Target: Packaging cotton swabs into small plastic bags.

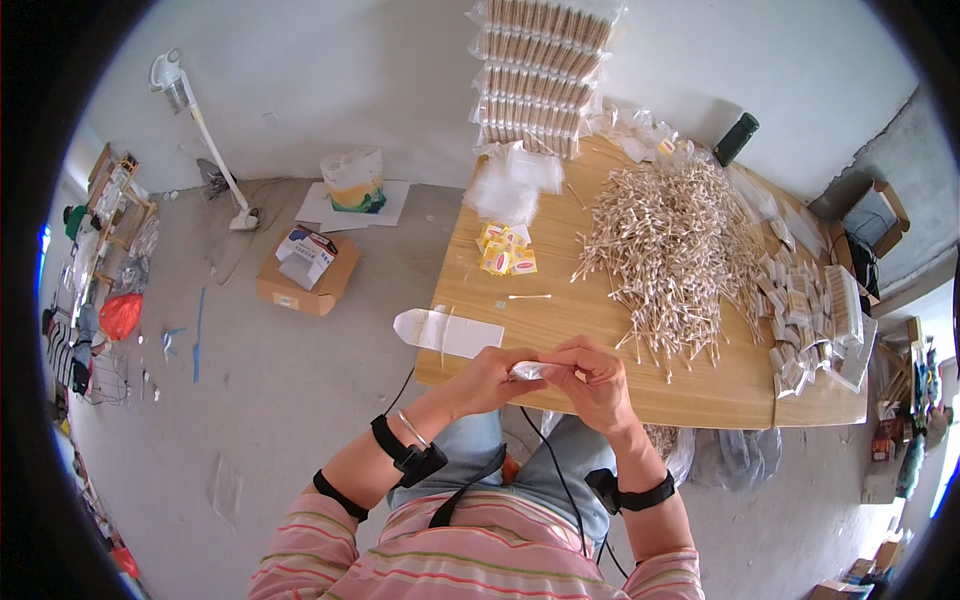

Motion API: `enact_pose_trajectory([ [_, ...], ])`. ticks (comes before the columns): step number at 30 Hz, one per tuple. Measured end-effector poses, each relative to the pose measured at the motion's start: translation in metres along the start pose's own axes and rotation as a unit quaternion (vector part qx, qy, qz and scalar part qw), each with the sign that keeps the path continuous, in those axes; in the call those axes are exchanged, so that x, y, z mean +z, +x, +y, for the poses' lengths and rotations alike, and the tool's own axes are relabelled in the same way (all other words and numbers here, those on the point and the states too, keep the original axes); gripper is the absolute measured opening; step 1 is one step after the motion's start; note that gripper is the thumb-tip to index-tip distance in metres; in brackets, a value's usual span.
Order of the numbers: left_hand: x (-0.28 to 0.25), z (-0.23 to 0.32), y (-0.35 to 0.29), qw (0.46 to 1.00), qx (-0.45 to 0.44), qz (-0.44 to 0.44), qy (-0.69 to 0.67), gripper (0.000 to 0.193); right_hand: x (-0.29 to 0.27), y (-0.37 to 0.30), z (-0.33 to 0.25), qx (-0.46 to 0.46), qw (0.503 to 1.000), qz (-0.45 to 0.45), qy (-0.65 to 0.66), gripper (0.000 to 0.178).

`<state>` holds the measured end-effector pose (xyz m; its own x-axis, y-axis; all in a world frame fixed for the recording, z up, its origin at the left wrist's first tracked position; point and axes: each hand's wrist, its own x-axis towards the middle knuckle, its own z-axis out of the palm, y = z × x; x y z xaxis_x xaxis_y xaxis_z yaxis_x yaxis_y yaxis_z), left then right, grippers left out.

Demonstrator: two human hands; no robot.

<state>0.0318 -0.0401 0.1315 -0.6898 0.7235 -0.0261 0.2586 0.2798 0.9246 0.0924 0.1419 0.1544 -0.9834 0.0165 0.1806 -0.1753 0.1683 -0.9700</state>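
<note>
The clear plastic packet (528,371) sits pinched between the fingertips of our left hand (489,380) and right hand (598,386), near the table's (575,318) closest edge; we cannot tell whether it is filled. Toward two o'clock, a large heap of loose swabs (665,250) seems left unpacked; at twelve, stacked packs (540,75) look finished.

The counter (575,320) is honey-brown with wood grain, its cotton swabs (670,240) pale tan with white tips, the cards (497,258) yellow, white and red, the held packet (529,371) whitish. The shirt (470,560) is pink with green, red and white stripes, the jeans (463,440) light blue, the wrist straps (650,495) black
</note>
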Motion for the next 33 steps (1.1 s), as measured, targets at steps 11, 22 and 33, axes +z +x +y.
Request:
enact_pose_trajectory([
  [11, 0.038, -0.057, 0.012, 0.959, -0.065, 0.149, -0.232, 0.03, 0.01, -0.008, 0.092, 0.114, 0.992, 0.058, -0.016, 0.006],
  [22, 0.025, -0.061, 0.018, 0.973, -0.123, 0.073, -0.181, 0.019, 0.009, -0.008, 0.111, 0.183, 0.971, 0.009, 0.15, 0.008],
  [33, 0.021, -0.062, 0.011, 0.917, 0.235, 0.19, 0.262, 0.019, 0.006, -0.009, 0.089, -0.159, 0.951, 0.056, -0.261, 0.016],
])
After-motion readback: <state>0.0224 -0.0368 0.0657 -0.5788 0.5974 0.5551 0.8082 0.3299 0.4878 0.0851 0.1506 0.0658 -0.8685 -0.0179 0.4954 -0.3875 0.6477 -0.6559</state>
